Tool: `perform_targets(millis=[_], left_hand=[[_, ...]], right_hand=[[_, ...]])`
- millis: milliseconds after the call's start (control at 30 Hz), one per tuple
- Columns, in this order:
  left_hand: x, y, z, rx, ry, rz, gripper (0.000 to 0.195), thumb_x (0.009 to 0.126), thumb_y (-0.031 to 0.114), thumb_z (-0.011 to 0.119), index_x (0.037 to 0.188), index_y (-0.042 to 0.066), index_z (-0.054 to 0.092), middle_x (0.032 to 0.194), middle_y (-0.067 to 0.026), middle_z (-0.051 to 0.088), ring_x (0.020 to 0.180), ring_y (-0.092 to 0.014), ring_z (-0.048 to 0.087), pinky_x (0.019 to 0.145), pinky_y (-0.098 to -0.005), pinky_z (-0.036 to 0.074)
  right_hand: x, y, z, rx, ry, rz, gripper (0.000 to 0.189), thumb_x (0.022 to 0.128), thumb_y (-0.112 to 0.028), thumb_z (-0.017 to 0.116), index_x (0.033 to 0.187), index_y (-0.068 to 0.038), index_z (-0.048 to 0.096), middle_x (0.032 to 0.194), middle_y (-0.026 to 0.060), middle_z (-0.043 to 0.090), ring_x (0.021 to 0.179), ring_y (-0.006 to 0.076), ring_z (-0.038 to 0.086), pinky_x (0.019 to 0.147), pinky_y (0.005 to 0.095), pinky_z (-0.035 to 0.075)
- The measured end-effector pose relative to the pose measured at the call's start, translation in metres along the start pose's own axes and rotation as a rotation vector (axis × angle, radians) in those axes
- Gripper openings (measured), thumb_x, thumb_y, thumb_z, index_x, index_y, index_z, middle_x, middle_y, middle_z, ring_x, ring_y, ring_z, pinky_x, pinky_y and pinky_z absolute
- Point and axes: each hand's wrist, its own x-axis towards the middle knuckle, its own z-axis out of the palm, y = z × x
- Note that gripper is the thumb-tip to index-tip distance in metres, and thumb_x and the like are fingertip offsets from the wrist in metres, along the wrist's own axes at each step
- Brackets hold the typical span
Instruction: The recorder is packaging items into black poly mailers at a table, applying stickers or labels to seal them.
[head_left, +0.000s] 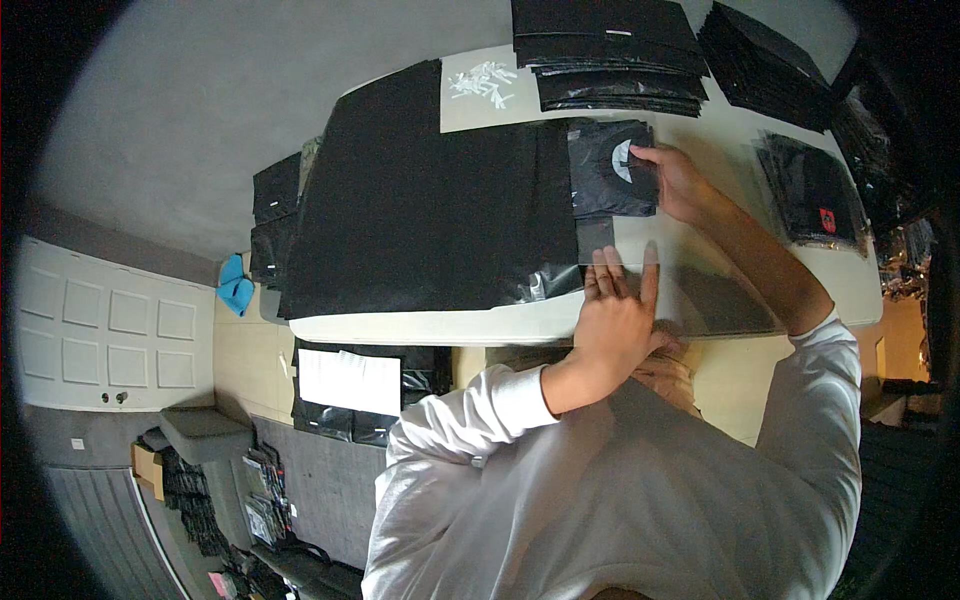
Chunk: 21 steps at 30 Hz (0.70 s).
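Note:
A folded dark garment in a clear plastic bag (596, 169), with a white half-round print, lies on the white table at the right end of a large black sheet (442, 210). My right hand (679, 180) grips the bag's right edge, thumb on top by the print and the other fingers mostly hidden. Just below, my left hand (619, 311) rests flat over a strip of clear plastic (596, 236), its index finger spread from the others and nothing in its grasp.
White slips (482, 81) lie in a heap beyond the sheet. Black packets are stacked at the back (619, 86) and back right (765, 67). Bagged dark garments (814, 191) lie at the right. White paper (349, 381) rests on black packets below the table's front edge (442, 328).

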Motion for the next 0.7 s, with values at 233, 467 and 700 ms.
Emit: perform_targets(millis=[233, 467, 700], left_hand=[[0.013, 0.01, 0.012, -0.037, -0.022, -0.014, 0.118, 0.076, 0.063, 0.075, 0.161, 0.002, 0.02, 0.141, -0.0448, 0.043, 0.131, -0.057, 0.047, 0.111, -0.0562, 0.04], [0.015, 0.02, 0.032, 0.022, 0.041, -0.033, 0.112, 0.075, 0.065, 0.073, 0.16, 0.007, 0.029, 0.143, -0.0462, 0.04, 0.136, -0.059, 0.041, 0.113, -0.0588, 0.037], [0.017, 0.021, 0.022, -0.053, -0.013, -0.037, 0.112, 0.073, 0.069, 0.073, 0.158, 0.009, 0.032, 0.145, -0.0469, 0.038, 0.136, -0.059, 0.04, 0.114, -0.0609, 0.034]], right_hand=[[0.005, 0.0, -0.004, -0.048, 0.002, -0.03, 0.024, 0.102, -0.017, 0.057, 0.12, -0.002, 0.062, 0.11, 0.0092, 0.071, 0.098, 0.0196, 0.071, 0.092, 0.0374, 0.058], [0.024, 0.017, 0.003, -0.252, -0.088, -0.009, 0.031, 0.103, -0.021, 0.057, 0.128, -0.004, 0.056, 0.112, 0.0091, 0.07, 0.098, 0.022, 0.071, 0.079, 0.0436, 0.061], [0.019, -0.015, -0.003, -1.718, 0.338, -0.978, 0.08, 0.094, -0.05, 0.067, 0.15, 0.003, 0.041, 0.121, 0.0217, 0.062, 0.11, 0.0368, 0.064, 0.094, 0.0476, 0.053]])
